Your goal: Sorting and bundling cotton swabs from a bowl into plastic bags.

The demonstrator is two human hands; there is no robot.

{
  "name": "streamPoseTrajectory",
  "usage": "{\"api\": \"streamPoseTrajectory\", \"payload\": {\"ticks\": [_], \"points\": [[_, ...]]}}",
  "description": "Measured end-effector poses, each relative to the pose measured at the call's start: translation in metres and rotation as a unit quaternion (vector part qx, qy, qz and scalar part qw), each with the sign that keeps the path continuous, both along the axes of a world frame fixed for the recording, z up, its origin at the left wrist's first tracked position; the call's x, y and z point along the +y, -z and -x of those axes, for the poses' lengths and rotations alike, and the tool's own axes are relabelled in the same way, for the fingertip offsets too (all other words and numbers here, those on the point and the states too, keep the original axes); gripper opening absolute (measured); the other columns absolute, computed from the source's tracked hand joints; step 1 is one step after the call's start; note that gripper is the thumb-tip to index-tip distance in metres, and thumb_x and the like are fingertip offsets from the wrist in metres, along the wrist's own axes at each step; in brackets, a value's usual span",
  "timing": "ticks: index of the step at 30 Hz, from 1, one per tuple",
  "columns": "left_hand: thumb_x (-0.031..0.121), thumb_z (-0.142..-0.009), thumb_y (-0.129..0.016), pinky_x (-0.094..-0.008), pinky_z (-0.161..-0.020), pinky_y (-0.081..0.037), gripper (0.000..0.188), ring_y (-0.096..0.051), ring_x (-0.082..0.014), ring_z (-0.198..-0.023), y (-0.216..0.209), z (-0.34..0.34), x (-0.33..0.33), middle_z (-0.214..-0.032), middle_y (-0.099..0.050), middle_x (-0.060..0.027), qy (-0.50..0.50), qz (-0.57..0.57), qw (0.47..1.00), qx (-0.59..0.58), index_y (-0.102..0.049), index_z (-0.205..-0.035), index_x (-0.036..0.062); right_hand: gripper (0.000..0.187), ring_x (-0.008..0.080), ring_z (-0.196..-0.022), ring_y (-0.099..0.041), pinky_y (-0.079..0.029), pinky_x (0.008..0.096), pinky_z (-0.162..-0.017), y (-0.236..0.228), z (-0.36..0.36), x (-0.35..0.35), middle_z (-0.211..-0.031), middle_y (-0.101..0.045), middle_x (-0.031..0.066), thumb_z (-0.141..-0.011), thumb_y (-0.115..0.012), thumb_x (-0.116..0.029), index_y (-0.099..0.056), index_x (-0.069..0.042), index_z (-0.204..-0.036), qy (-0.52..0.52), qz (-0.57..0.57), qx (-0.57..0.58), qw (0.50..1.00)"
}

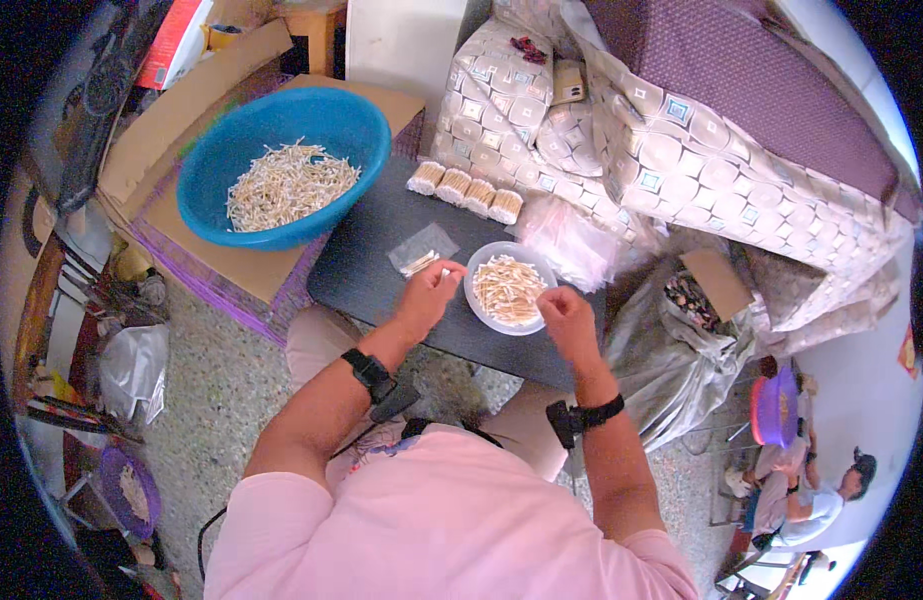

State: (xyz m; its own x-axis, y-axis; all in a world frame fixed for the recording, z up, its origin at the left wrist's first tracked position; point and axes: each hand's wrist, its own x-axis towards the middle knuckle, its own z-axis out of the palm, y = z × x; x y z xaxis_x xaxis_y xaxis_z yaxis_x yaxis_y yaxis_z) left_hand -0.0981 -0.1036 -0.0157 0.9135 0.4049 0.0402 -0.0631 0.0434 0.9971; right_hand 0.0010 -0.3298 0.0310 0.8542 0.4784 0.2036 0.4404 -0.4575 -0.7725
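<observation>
Cotton swabs (508, 291), too many to count, fill one white bowl (514, 248) on one dark table (376, 215). The left hand (428, 297) is beside its left rim, the right hand (569, 320) at its right, both with fingertips drawn together; I cannot tell whether either grips a swab. Four swab bundles (465, 190) line up beyond, one clear bag (424, 240) lies left, one blue basin (203, 190) holds more. Printing on one red-and-white box (171, 45) is illegible.
</observation>
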Motion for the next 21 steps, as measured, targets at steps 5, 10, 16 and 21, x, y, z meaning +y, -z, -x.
{"api": "streamPoseTrajectory", "payload": {"ticks": [5, 10, 16, 21], "points": [[0.029, -0.095, -0.051, -0.0159, -0.046, -0.029, 0.028, -0.037, -0.0021, -0.053, -0.036, 0.015, -0.019, -0.073, -0.047, 0.0047, 0.138, 0.271, 0.953, -0.019, -0.061, -0.109, 0.0073, 0.013, 0.0066, -0.055, -0.050, -0.040, 0.0218, -0.049, -0.014, 0.047, 0.015, -0.064, -0.053, -0.0015, -0.088, -0.060, -0.018, -0.061, -0.006, -0.085, -0.016, -0.159, 0.285, 0.945], [0.034, -0.094, -0.052, -0.0179, -0.044, -0.025, 0.033, -0.034, -0.0016, -0.051, -0.049, 0.017, -0.027, -0.072, -0.047, 0.0064, 0.188, 0.285, 0.939, -0.035, -0.062, -0.109, 0.0059, 0.011, 0.0067, -0.055, -0.047, -0.039, 0.0208, -0.051, -0.018, 0.066, 0.020, -0.065, -0.052, -0.0023, -0.087, -0.063, -0.017, -0.058, -0.007, -0.086, -0.054, -0.190, 0.321, 0.926], [0.031, -0.093, -0.055, -0.0182, -0.044, -0.026, 0.029, -0.035, -0.0021, -0.052, -0.046, 0.022, -0.035, -0.072, -0.048, 0.0061, 0.183, 0.261, 0.947, -0.027, -0.064, -0.106, 0.0071, 0.010, 0.0058, -0.058, -0.048, -0.040, 0.0211, -0.050, -0.009, 0.071, 0.017, -0.067, -0.053, -0.0031, -0.088, -0.060, -0.016, -0.058, -0.007, -0.086, -0.050, -0.193, 0.316, 0.927], [0.028, -0.092, -0.055, -0.0182, -0.047, -0.031, 0.027, -0.040, -0.0031, -0.055, -0.060, 0.029, -0.039, -0.072, -0.053, 0.0044, 0.161, 0.125, 0.979, -0.008, -0.065, -0.106, 0.0065, 0.008, 0.0059, -0.060, -0.049, -0.044, 0.0222, -0.053, -0.002, 0.074, 0.017, -0.070, -0.054, -0.0029, -0.088, -0.060, -0.015, -0.056, -0.008, -0.087, -0.056, -0.192, 0.281, 0.939]]}}
